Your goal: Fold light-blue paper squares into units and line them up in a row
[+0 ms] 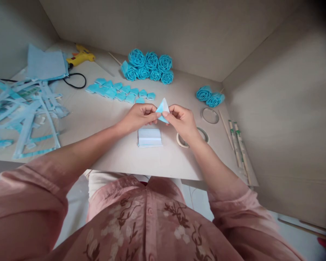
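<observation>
Between both hands is a small blue-and-white fabric piece [163, 108], folded to a point at the top and held a little above the table. My left hand [142, 115] pinches its left edge with thumb and fingers. On its right side my right hand [182, 119] grips it the same way, the two thumbs close together. Just below lies a stack of pale blue fabric rectangles [149, 137]. Beyond the hands, several folded blue petals [115, 90] are laid out in rows. A roll of tape [206, 135] sits partly hidden under my right wrist.
Blue fabric roses [151, 61] stand bunched at the back, and two more roses [210, 96] lie right. A yellow glue gun [83, 56], blue sheets [46, 64] and fabric scraps [29, 112] occupy the left. A second tape ring [210, 116] and wrapped sticks [237, 143] are at right.
</observation>
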The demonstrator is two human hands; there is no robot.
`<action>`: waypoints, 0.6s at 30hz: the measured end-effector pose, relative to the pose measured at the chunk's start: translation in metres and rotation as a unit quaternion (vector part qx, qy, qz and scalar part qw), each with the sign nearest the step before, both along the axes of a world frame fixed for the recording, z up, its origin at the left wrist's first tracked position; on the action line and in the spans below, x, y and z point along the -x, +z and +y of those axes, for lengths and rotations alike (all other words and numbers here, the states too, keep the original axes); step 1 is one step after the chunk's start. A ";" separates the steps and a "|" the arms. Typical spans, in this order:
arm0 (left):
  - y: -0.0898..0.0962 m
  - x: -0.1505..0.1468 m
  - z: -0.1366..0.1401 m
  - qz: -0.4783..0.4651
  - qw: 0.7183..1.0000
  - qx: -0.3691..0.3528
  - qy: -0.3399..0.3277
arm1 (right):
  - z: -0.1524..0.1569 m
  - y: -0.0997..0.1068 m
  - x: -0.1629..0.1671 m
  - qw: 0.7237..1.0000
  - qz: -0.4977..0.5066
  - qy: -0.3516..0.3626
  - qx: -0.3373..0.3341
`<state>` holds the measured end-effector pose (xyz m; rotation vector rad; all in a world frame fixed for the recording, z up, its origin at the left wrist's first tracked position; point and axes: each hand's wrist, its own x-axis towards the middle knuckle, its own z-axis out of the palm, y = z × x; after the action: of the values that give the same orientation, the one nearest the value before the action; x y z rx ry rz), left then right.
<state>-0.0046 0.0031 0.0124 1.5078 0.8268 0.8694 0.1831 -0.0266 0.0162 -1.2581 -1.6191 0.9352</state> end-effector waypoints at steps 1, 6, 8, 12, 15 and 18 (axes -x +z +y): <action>-0.001 0.000 0.000 -0.003 1.000 0.007 -0.002 | 0.000 0.000 0.000 1.000 -0.001 -0.002 -0.007; -0.002 0.003 0.004 -0.055 0.997 0.053 -0.013 | 0.005 0.001 -0.010 0.997 0.021 -0.014 -0.077; -0.001 0.004 0.004 -0.074 0.994 0.077 -0.008 | 0.007 0.002 -0.016 0.994 -0.004 0.003 -0.113; 0.000 0.005 0.004 -0.083 0.990 0.112 0.000 | 0.007 0.006 -0.020 0.985 -0.079 0.039 -0.148; 0.000 0.005 0.004 -0.078 0.991 0.106 -0.012 | 0.005 0.007 -0.019 0.979 -0.107 0.053 -0.163; 0.000 0.005 0.004 -0.060 0.994 0.084 -0.019 | 0.005 0.008 -0.018 0.977 -0.113 0.058 -0.170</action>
<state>-0.0094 0.0070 0.0126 1.3065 0.7615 0.8337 0.2012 -0.0218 0.0239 -1.0681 -1.9525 0.5645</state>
